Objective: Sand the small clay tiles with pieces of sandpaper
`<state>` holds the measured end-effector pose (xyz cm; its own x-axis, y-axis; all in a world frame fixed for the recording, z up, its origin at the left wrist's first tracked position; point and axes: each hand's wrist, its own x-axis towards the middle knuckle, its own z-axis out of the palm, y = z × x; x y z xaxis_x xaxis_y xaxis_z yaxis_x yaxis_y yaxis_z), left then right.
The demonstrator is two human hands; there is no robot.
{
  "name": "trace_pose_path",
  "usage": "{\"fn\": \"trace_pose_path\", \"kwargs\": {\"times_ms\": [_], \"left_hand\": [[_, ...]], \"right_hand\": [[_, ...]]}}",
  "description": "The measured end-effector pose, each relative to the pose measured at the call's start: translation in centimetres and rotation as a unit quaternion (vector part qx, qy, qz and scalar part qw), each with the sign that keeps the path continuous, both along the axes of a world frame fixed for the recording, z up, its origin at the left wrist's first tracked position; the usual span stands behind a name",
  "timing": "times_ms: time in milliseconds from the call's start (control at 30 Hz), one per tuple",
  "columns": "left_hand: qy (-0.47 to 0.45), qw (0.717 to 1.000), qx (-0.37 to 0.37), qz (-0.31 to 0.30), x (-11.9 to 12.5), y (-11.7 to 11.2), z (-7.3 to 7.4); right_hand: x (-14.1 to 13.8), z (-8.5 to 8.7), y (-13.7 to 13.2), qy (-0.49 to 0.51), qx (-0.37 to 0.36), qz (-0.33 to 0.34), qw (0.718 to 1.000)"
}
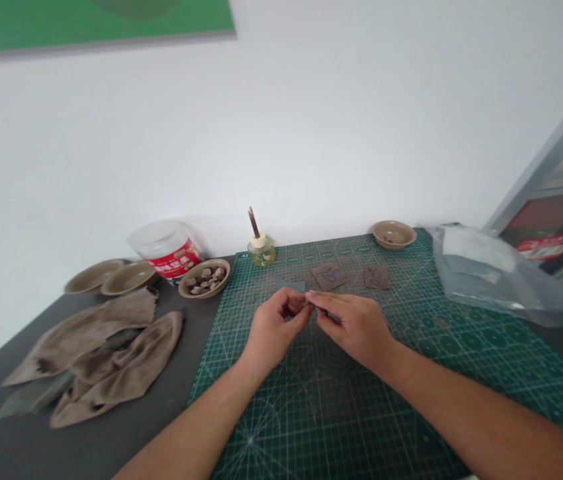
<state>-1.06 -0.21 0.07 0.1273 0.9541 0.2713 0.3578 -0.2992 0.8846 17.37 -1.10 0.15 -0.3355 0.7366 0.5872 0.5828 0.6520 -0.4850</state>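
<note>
Hands [272, 328] angle inward, fingertips [314, 296] meeting above the green cutting mat [281, 413].

Looks bright and diffuse, strongest on the white wall [306, 153] behind the table [171, 387], greying toward both sides. Darkens into a broad, soft-edged shadow on the cutting mat [261, 413], toward the table's near edge. Glints palely off the clear plastic bag [506, 277] by the far right corner. Stretches and tilts straight lines toward the frame's borders. Blurs fine detail, leaving the small piece [309, 303] between left grip [276, 327] and right grip [354, 327] indistinct.
</note>
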Motion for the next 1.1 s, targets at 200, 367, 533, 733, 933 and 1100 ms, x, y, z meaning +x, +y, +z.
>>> {"fn": "trace_pose_path", "kwargs": {"times_ms": [200, 367, 533, 733, 933, 1100], "left_hand": [[0.006, 1.0, 0.009, 0.004, 0.09, -0.13, 0.13], [0.008, 1.0, 0.009, 0.003, 0.12, -0.1, 0.12], [0.014, 1.0, 0.016, 0.008, 0.09, -0.12, 0.09], [0.017, 1.0, 0.018, 0.012, 0.06, -0.14, 0.14], [0.013, 1.0, 0.014, 0.017, 0.09, -0.2, 0.29], [0.002, 1.0, 0.012, 0.022, 0.19, -0.35, 0.38]], "right_hand": [[0.03, 0.02, -0.1, -0.012, 0.008, -0.007, 1.0], [0.05, 0.03, -0.09, -0.017, 0.015, -0.003, 1.0], [0.07, -0.1, -0.08, -0.025, 0.031, 0.005, 0.999], [0.07, -0.19, -0.06, -0.046, 0.049, 0.01, 0.998], [0.04, -0.27, -0.04, -0.055, 0.056, 0.011, 0.997], [-0.04, -0.32, -0.16, -0.066, 0.064, 0.016, 0.996]]}}
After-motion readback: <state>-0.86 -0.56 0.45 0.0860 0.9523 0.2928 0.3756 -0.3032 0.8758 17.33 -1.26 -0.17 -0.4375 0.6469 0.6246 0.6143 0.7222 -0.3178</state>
